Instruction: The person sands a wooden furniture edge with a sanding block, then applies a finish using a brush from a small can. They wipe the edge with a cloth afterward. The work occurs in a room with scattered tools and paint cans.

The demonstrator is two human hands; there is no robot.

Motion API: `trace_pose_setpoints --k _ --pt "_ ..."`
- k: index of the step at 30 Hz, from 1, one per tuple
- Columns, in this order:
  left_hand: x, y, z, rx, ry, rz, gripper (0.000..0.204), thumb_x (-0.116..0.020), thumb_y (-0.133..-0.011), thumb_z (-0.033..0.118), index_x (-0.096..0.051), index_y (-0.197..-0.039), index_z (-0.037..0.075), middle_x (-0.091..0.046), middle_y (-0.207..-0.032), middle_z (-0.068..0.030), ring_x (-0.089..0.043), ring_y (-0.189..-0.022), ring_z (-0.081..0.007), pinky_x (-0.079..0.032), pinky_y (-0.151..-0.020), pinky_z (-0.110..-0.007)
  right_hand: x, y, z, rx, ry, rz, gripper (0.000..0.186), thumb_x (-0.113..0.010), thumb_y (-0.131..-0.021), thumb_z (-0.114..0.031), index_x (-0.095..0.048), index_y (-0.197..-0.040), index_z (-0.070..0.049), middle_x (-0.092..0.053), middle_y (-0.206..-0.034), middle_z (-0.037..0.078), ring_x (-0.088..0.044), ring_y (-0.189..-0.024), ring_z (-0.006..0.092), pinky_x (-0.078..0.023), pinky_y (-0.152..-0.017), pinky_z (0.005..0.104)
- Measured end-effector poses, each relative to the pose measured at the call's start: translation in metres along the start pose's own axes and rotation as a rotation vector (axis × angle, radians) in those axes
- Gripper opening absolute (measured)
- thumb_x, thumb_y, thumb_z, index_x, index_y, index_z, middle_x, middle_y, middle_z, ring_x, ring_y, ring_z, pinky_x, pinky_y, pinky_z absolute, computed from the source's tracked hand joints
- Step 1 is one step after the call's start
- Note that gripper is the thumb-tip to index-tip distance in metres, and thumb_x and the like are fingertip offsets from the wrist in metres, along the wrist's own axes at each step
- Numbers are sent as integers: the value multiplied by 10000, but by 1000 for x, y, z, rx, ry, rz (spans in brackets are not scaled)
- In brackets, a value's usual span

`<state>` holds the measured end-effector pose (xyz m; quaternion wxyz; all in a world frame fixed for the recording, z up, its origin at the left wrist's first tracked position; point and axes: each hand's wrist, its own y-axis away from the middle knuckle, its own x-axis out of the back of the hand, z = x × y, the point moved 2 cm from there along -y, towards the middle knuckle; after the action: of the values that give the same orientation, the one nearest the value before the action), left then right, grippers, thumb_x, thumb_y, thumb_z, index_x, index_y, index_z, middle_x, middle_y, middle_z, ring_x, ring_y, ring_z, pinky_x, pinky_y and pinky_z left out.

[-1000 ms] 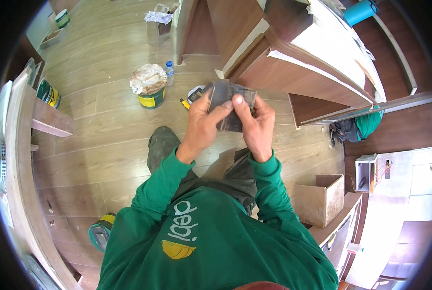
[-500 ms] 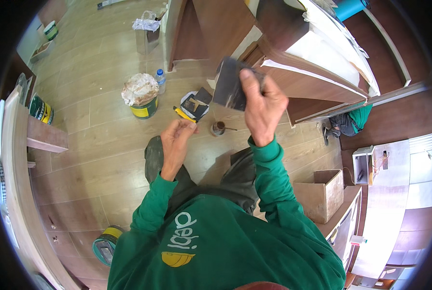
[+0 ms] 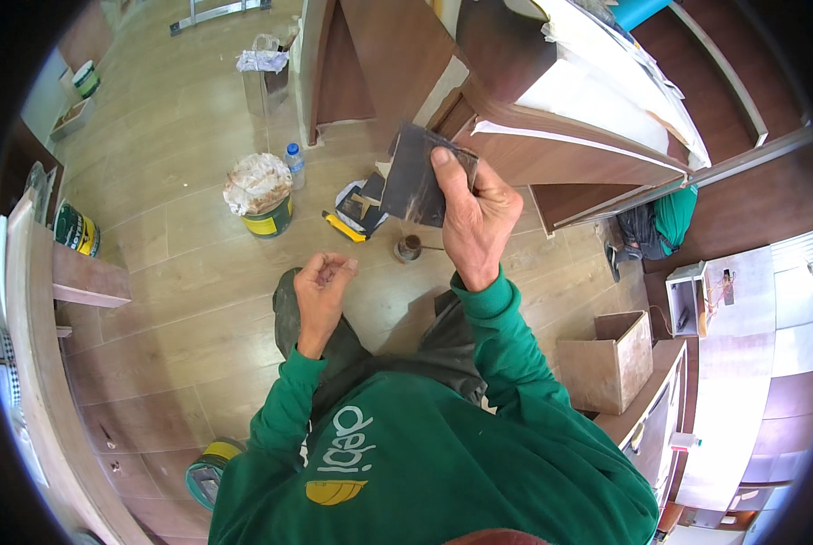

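My right hand (image 3: pixel 484 213) grips a dark grey rectangular sheet (image 3: pixel 417 177), thin and scuffed pale along its lower part, with the thumb pressed on its face. To its left and lower, my left hand (image 3: pixel 324 289) hovers above my knee with the fingers curled in; whether anything small is inside them is hidden. On the floor beyond lie a yellow utility knife (image 3: pixel 344 227) and several dark flat pieces (image 3: pixel 359 202) on something white, partly covered by the held sheet. A small brown jar (image 3: pixel 407 248) with a thin stick stands close by.
A green bucket (image 3: pixel 269 223) topped with a whitish crumpled cover stands beside a water bottle (image 3: pixel 294 166). A curved wooden cabinet (image 3: pixel 561 150) rises ahead right. Another person (image 3: pixel 653 227) crouches beyond it. An open wooden box (image 3: pixel 606 363) sits at my right, a green tub (image 3: pixel 208 477) at lower left.
My right hand has moved slightly left and down with the dark sheet, which now covers part of the floor pieces. My left hand has dropped a little, away from the yellow knife in view.
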<state>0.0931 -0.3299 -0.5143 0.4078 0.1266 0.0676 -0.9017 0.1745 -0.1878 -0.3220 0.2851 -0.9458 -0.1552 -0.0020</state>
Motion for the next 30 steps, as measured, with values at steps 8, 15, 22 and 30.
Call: trace_pose_setpoints --k 8,15,22,30 --pt "9 8 -12 49 10 52 113 -734 -886 39 -654 -929 -28 -683 -822 -38 -637 -756 -78 -499 -703 -222 4 0 -11 -57 -38 -1 207 -718 -939 -162 -743 -932 43 -592 -689 -40 -465 -700 26 -443 -621 226" --pt "15 7 -21 34 -22 46 110 -732 -889 42 -651 -920 -24 -687 -828 -38 -633 -754 -75 -495 -691 -222 5 -11 -18 52 246 -38 360 -749 -897 -174 -553 -669 25 -376 -556 65 -330 -595 72 -357 -484 314" --pt "36 10 -31 30 0 119 107 -730 -894 44 -646 -915 -18 -684 -834 -41 -629 -741 -78 -495 -688 -224 2 -8 -4 98 262 -103 330 -778 -868 -165 -594 -669 22 -431 -534 121 -364 -559 66 -388 -463 324" --pt "44 17 -17 37 -106 127 113 -719 -909 52 -665 -976 -21 -692 -903 -67 -657 -803 -128 -523 -789 -268 20 53 118 -73 627 -312 369 -750 -873 -255 -599 -658 4 -542 -591 225 -531 -529 425 -436 -495 420"
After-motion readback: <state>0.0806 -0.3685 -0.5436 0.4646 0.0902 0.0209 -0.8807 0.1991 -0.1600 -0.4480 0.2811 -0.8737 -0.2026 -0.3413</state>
